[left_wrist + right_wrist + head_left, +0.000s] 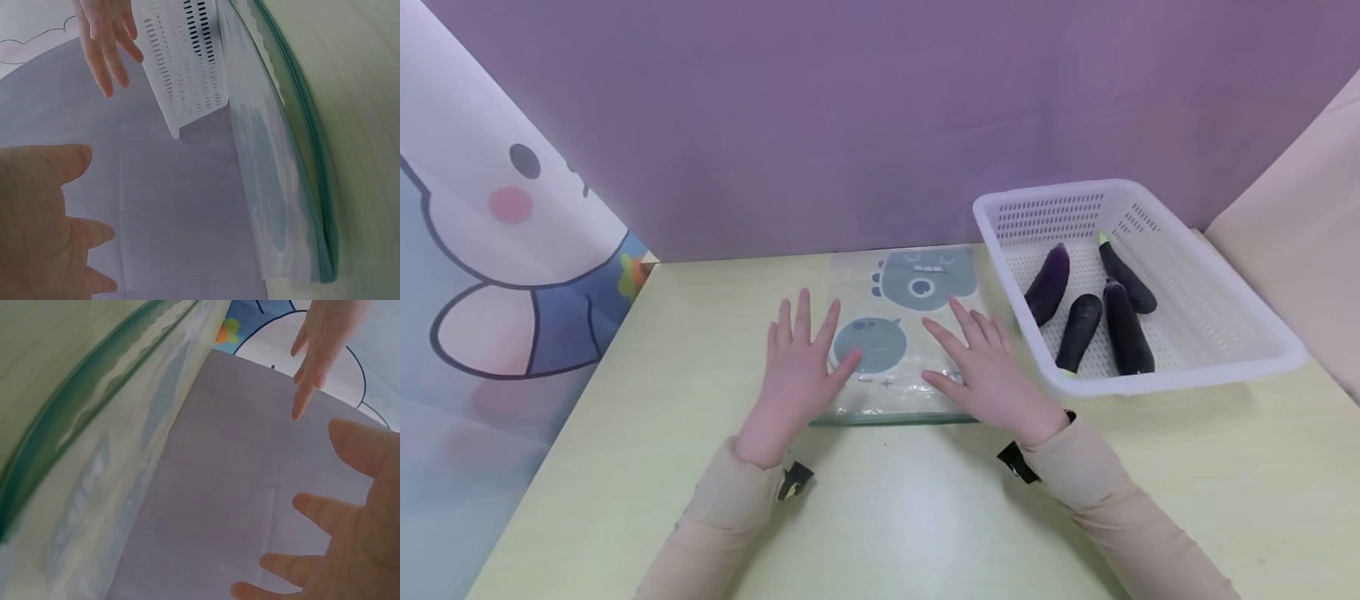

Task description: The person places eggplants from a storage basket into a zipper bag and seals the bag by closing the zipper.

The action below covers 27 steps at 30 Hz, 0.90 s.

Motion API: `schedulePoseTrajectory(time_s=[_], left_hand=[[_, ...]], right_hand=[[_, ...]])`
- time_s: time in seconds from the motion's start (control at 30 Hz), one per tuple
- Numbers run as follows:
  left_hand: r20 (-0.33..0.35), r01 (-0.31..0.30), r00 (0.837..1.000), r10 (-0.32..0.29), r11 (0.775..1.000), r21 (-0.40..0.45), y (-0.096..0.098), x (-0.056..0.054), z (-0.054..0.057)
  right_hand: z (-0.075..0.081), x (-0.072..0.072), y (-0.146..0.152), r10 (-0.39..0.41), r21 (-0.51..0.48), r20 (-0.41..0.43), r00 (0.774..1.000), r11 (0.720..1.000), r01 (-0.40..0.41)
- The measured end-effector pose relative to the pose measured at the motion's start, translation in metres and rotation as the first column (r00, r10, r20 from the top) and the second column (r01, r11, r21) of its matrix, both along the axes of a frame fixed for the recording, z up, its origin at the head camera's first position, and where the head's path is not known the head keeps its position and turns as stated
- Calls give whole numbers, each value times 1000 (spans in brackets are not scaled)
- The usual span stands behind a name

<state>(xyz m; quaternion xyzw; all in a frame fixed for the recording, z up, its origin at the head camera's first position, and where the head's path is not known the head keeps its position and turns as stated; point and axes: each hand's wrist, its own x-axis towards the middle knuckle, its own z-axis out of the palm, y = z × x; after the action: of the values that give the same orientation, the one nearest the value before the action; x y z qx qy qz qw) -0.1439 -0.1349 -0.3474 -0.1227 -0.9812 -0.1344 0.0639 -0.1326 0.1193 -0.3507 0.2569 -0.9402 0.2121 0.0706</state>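
A clear plastic zip bag [870,346] with blue-grey cartoon prints lies flat on the table, its green zip edge toward me. Above its left side, my left hand [797,367] is held palm down with fingers spread. My right hand [992,375] is spread the same way over the bag's right side, close to the basket. Both wrist views show a gap between the hands and the bag [265,175], and neither hand holds anything. In the right wrist view, the fingers of my right hand [350,519] are straight and apart.
At the right stands a white perforated plastic basket [1225,379] with several dark eggplants [1126,329] lying in it. A purple backdrop [820,125] rises behind the pale wooden table [880,517]. A cartoon-printed cloth [490,275] hangs at the left.
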Motion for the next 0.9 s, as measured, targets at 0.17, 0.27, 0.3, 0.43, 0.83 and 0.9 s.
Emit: schedulePoseTrajectory(time_s=[0.17, 0.27, 0.3, 0.43, 0.83, 0.9], left_hand=[[62, 33, 997, -35, 999, 23, 2, 0, -3], [85, 56, 995, -59, 998, 37, 4, -1, -4], [96, 62, 993, -66, 997, 43, 4, -2, -4], [165, 63, 984, -70, 997, 45, 5, -2, -5], [256, 86, 964, -71, 995, -47, 2, -6, -12], [278, 88, 958, -68, 994, -59, 2, -7, -14]], right_hand=[[-1, 0, 2, 29, 64, 118, 993, 997, -37], [-2, 1, 4, 48, 104, 226, 973, 992, -73], [-2, 1, 4, 52, 108, 258, 965, 991, -82], [-3, 1, 6, 65, 108, 332, 941, 988, -106], [-12, -5, 10, 111, 82, 453, 884, 983, -165], [-14, -6, 12, 124, 81, 455, 882, 980, -180]])
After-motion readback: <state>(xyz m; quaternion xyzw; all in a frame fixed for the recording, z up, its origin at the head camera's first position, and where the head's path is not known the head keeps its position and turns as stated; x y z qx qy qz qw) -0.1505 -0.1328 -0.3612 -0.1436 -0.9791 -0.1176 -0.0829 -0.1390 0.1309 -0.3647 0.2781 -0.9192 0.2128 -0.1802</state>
